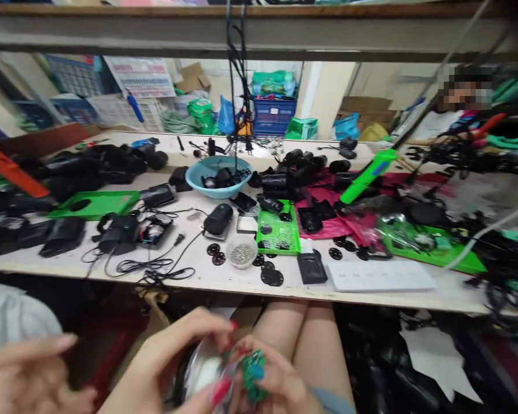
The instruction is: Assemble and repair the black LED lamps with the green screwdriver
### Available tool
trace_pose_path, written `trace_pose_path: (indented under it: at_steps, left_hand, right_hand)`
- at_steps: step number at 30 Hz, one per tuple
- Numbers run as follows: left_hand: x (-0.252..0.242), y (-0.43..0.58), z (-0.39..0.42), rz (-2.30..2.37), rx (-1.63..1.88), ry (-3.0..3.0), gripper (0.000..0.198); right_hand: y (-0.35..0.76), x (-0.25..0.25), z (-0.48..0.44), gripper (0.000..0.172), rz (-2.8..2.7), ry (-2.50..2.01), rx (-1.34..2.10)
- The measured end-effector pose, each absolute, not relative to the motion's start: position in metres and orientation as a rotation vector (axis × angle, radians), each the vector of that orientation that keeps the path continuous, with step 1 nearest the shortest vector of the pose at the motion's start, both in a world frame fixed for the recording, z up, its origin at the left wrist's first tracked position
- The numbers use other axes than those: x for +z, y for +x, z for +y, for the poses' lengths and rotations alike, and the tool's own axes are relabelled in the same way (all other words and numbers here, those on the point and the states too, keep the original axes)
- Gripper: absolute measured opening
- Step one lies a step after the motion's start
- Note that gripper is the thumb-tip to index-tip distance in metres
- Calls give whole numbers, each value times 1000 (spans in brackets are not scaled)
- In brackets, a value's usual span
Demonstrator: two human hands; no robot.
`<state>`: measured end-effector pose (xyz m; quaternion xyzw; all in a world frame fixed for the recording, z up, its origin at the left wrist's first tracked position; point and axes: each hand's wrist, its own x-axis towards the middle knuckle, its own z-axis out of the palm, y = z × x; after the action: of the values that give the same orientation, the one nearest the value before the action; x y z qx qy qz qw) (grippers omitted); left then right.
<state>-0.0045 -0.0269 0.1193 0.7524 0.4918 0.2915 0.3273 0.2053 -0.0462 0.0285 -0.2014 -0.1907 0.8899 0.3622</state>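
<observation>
Evidently, you have a green circuit board (254,374) and a round clear-and-white part (207,371) in hand

Your left hand (155,351) curls around the round part, thumb and fingers grasping it, just left of the board. Your right hand (285,376) grips the board between bent fingers; blur hides exactly how the fingertips meet it. Both things are at the near middle, in front of your legs (328,356) and on the near side of the table (224,279). On the table, a white bowl (242,265) of small metal pieces stands among black discs (271,277). Farther off, a blue basin (218,193) holds dark parts, with a green tray (112,206) to its left. At the near left, a co-worker's hand (38,374) is apart from yours; you cannot tell whether it holds anything.
</observation>
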Motion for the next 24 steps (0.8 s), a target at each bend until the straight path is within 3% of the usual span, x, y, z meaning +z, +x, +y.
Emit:
trace_pose_path:
  at_steps: [3, 7, 12, 16, 20, 24]
  left_hand:
    - [115, 80, 31, 1175, 778, 1758, 29]
    - [75, 176, 102, 1086, 443, 1822, 30]
    - [38, 231, 137, 1244, 343, 1924, 26]
    - [39, 240, 136, 1345, 272, 2046, 51]
    - [39, 250, 134, 1379, 163, 2101, 41]
    - [41, 259, 127, 1418, 196, 2126, 47]
  right_hand:
    - [262, 16, -58, 54, -138, -644, 2082]
    - [306, -2, -76, 27, 260, -723, 1784]
    - [316, -27, -88, 41, 294, -857, 1614]
    - [317, -41, -87, 39, 284, -925, 1586]
    - [323, -29, -73, 28, 128, -964, 1527]
    - [332, -2, -43, 41, -87, -1037, 1438]
